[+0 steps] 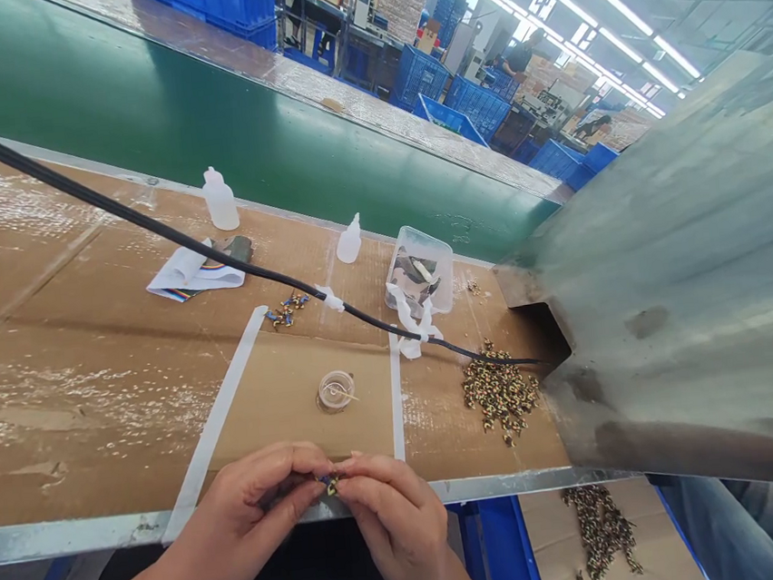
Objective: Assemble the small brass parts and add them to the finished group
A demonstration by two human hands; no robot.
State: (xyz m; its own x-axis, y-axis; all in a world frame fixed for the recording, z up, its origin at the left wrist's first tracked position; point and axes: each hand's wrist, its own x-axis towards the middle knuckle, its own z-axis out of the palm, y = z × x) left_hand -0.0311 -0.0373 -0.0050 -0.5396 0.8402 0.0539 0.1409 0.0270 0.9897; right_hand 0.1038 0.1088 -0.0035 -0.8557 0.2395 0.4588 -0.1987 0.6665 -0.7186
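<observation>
My left hand (266,493) and my right hand (393,504) meet at the front edge of the table. Between their fingertips is a small dark blue and yellow piece (330,484), partly covered by the fingers; both hands pinch it. Just beyond the hands, a small round clear dish (336,390) with a thin stick in it rests on a taped cardboard sheet (255,421). A few similar blue and yellow pieces (285,310) lie beyond the sheet's left corner. To the right is a large heap of small dark and yellow pieces (502,388).
A black cable (148,224) crosses above the table. Two white bottles, a larger one (220,201) and a smaller one (349,242), stand near a green conveyor belt (206,116). A clear plastic box (443,275) sits right of them. A metal panel (674,299) bounds the right side.
</observation>
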